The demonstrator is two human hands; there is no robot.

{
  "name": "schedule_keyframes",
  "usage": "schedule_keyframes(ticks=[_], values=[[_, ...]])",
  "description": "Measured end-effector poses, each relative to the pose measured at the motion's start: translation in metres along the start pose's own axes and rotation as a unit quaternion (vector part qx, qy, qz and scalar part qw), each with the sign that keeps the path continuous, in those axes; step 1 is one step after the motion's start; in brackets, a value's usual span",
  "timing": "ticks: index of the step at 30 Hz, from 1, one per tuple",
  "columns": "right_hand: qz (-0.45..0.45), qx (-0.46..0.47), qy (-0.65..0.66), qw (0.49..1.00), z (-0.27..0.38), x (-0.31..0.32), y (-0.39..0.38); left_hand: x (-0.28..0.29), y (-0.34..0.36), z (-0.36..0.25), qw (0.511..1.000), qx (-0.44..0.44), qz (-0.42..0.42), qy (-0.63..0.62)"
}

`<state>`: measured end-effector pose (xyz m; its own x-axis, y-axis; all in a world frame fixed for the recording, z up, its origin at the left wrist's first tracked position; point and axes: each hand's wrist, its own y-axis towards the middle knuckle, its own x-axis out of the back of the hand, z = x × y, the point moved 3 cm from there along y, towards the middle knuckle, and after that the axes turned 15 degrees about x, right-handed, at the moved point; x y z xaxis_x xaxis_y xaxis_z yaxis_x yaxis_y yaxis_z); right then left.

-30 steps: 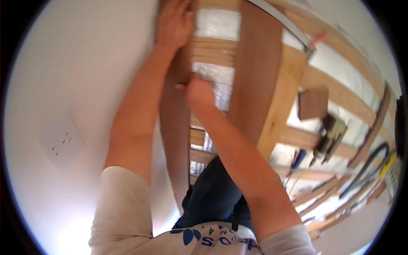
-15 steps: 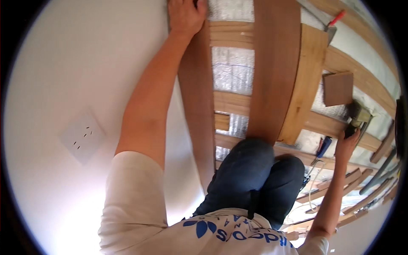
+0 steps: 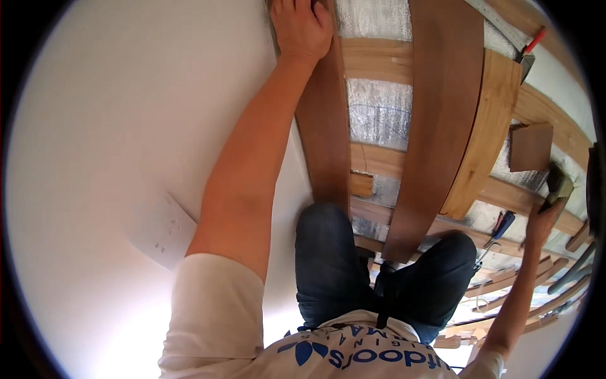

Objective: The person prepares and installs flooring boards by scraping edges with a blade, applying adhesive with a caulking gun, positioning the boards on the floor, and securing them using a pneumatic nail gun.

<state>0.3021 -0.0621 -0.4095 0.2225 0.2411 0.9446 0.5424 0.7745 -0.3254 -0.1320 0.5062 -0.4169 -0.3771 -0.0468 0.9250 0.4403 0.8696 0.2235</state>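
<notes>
At the top, my left hand [image 3: 303,30] lies on a brown floorboard [image 3: 325,136] that runs along the white wall, its thumb apart from the fingers. The fingertips are cut off by the upper edge. On the far right, my right hand [image 3: 541,224] is closed around an olive-and-black power tool [image 3: 558,183], whose exact kind I cannot make out. Beside that tool lies a short brown board piece [image 3: 531,146]. Another long brown board [image 3: 442,120] rests across the joists, with a lighter wooden board [image 3: 487,136] alongside it.
Wooden joists [image 3: 379,60] cross over silvery foil [image 3: 379,112]. A blue-handled tool [image 3: 503,225] lies right of my knees. At the upper right is a square [image 3: 502,24] with a red-handled tool [image 3: 535,40]. Wood offcuts [image 3: 505,281] lie at lower right. A socket plate [image 3: 167,230] is on the wall.
My knees have spread apart, the left one now over the wall-side board. The view has shifted, so the boards appear further right. My right hand still holds the power tool.
</notes>
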Motion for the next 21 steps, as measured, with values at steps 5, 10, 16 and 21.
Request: schedule_keyframes(ticks=[5, 10, 16, 21], values=[[0.018, -0.161, 0.291, 0.943, 0.022, 0.142, -0.038, 0.008, 0.004, 0.004, 0.999, -0.030, -0.013, 0.001], [0.047, -0.271, 0.821, 0.501, 0.296, 0.207, -0.025, 0.002, 0.005, 0.004, 0.999, -0.009, 0.023, 0.022], [0.054, -0.338, 0.903, 0.259, 0.493, 0.145, 0.001, -0.023, -0.004, 0.019, 1.000, -0.014, 0.019, -0.009], [0.032, -0.297, 0.906, 0.301, 0.544, 0.096, 0.008, -0.020, -0.002, 0.019, 1.000, -0.027, 0.011, 0.000]])
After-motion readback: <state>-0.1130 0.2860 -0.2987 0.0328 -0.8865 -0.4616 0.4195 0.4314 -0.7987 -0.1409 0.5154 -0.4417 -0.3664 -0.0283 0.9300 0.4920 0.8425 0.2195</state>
